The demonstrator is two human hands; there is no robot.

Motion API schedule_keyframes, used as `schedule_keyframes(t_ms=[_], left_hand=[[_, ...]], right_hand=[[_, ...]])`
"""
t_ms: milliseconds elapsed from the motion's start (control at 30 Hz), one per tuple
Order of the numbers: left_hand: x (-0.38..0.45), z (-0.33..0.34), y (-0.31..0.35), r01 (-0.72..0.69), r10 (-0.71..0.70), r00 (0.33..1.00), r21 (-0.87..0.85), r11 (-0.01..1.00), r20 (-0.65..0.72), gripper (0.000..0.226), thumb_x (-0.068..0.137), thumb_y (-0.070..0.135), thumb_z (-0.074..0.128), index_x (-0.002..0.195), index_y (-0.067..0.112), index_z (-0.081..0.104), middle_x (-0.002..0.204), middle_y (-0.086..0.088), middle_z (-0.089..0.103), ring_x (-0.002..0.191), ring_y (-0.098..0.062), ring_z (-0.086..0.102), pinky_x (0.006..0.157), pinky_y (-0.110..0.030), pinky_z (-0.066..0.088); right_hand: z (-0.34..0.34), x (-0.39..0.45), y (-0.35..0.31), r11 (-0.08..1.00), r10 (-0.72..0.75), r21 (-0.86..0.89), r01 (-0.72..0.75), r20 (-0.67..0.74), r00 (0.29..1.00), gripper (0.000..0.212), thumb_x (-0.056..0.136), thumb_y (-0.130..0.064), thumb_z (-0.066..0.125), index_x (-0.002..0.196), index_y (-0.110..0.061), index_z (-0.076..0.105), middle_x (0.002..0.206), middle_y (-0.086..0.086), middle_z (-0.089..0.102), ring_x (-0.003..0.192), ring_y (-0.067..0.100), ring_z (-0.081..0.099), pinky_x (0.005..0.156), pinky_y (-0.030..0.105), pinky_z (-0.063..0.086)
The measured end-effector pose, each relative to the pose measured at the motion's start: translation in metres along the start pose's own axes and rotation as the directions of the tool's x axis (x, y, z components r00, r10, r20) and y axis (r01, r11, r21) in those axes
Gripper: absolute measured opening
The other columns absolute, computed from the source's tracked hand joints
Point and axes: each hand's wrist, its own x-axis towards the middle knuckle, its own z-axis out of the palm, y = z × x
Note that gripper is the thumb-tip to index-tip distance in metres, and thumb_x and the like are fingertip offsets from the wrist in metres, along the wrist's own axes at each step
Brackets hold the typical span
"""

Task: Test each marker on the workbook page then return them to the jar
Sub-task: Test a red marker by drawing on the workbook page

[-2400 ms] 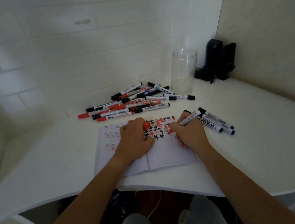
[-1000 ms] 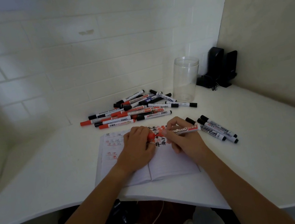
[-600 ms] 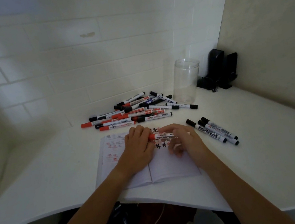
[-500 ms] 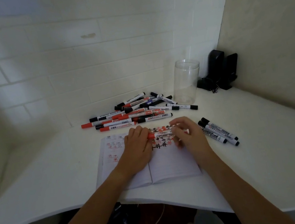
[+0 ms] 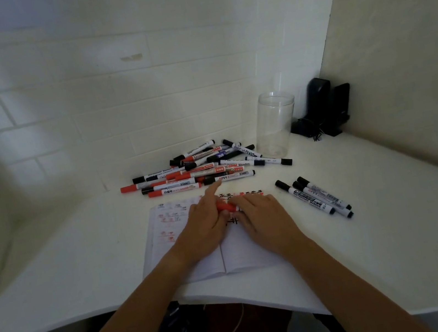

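Bare forearms, sleeveless; grey trousers at the knees.

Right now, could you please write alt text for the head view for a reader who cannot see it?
Two hands, left hand and right hand, hold a red marker over an open workbook. Behind lie a marker pile and a clear jar; three black markers lie right.

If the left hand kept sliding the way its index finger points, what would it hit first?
Probably the pile of markers just beyond the workbook. The left hand has its index finger aimed up-right at the nearest black-capped marker, though depth is hard to judge.
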Motion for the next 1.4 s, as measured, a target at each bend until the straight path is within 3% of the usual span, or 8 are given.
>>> schedule_keyframes(t_ms=[167, 333, 467, 600, 867, 1100, 1267, 1400], left_hand=[[-0.001, 0.002, 0.001, 0.019, -0.011, 0.996, 0.094, 0.995, -0.084, 0.062, 0.100, 0.029, 0.054, 0.152, 0.028, 0.019, 0.125, 0.005, 0.054, 0.116, -0.011, 0.046, 0.106, -0.041, 0.035], [0.002, -0.001, 0.002, -0.046, 0.048, 0.999, 0.160, 0.986, -0.012, 0.034, 0.101, 0.025, 0.048, 0.133, 0.033, 0.046, 0.120, 0.017, 0.061, 0.116, -0.004, 0.046, 0.101, -0.043, 0.037], [0.003, -0.004, 0.003, -0.043, 0.036, 0.994, -0.064, 0.997, -0.105, 0.026, 0.098, 0.012, 0.054, 0.124, 0.018, 0.056, 0.108, 0.013, 0.068, 0.102, -0.002, 0.063, 0.089, -0.025, 0.052], [0.004, -0.004, -0.002, 0.009, -0.020, 0.980, -0.057, 0.998, -0.196, 0.029, 0.095, 0.009, 0.062, 0.122, 0.018, 0.058, 0.105, 0.008, 0.065, 0.097, -0.001, 0.061, 0.084, -0.020, 0.051], [0.005, -0.008, 0.000, 0.024, -0.046, 0.980, -0.110, 0.994, -0.192, 0.016, 0.094, 0.011, 0.066, 0.106, 0.021, 0.070, 0.096, 0.014, 0.069, 0.088, -0.004, 0.064, 0.078, -0.013, 0.048], [0.003, -0.011, 0.003, -0.037, 0.025, 0.982, -0.061, 0.997, -0.189, 0.022, 0.091, 0.009, 0.068, 0.106, 0.025, 0.073, 0.097, 0.017, 0.066, 0.093, -0.001, 0.060, 0.080, -0.009, 0.044], [0.001, -0.009, 0.006, 0.008, -0.016, 0.986, -0.053, 0.999, -0.165, 0.024, 0.094, 0.017, 0.068, 0.115, 0.028, 0.073, 0.096, 0.022, 0.064, 0.092, 0.010, 0.059, 0.079, -0.004, 0.043], [-0.003, -0.011, 0.010, -0.027, 0.020, 0.998, -0.103, 0.994, -0.067, 0.034, 0.095, 0.016, 0.067, 0.128, 0.025, 0.065, 0.100, 0.014, 0.074, 0.093, 0.007, 0.066, 0.082, -0.008, 0.048]], right_hand=[[-0.006, -0.003, -0.001, 0.992, 0.106, 0.055, -0.113, 0.108, 0.988, 0.059, 0.102, -0.021, 0.041, 0.155, -0.046, 0.030, 0.094, -0.001, 0.055, 0.073, 0.019, 0.056, 0.062, 0.031, 0.048], [-0.007, -0.001, 0.005, 0.980, 0.196, 0.024, -0.200, 0.100, 0.975, 0.049, 0.103, -0.031, 0.037, 0.149, -0.046, 0.034, 0.104, -0.002, 0.063, 0.086, 0.020, 0.064, 0.070, 0.035, 0.053], [-0.005, -0.002, 0.004, 0.981, 0.175, 0.074, -0.181, 0.073, 0.982, 0.046, 0.104, -0.032, 0.037, 0.146, -0.049, 0.036, 0.102, -0.007, 0.065, 0.083, 0.016, 0.063, 0.067, 0.034, 0.053], [-0.005, -0.002, 0.003, 0.987, 0.128, 0.088, -0.133, 0.069, 0.989, 0.045, 0.104, -0.033, 0.034, 0.145, -0.052, 0.035, 0.097, -0.007, 0.064, 0.079, 0.014, 0.061, 0.065, 0.033, 0.053], [-0.009, -0.001, 0.000, 0.960, 0.172, 0.210, -0.185, 0.081, 0.982, 0.031, 0.104, -0.036, 0.050, 0.132, -0.028, 0.040, 0.077, -0.005, 0.065, 0.061, 0.011, 0.058, 0.054, 0.026, 0.038], [-0.012, 0.000, 0.003, 0.991, 0.122, 0.044, -0.124, 0.029, 0.992, 0.026, 0.100, -0.033, 0.061, 0.123, -0.020, 0.063, 0.111, 0.000, 0.071, 0.094, 0.022, 0.066, 0.072, 0.030, 0.046], [-0.007, -0.003, -0.002, 0.996, 0.088, 0.012, -0.088, 0.015, 0.996, 0.028, 0.105, -0.035, 0.045, 0.122, -0.019, 0.061, 0.111, 0.000, 0.069, 0.092, 0.021, 0.066, 0.071, 0.034, 0.052], [-0.005, -0.004, -0.007, 0.988, 0.157, -0.015, -0.157, -0.010, 0.988, 0.048, 0.100, -0.058, 0.029, 0.099, -0.022, 0.062, 0.085, -0.006, 0.066, 0.074, 0.015, 0.061, 0.063, 0.029, 0.039]])
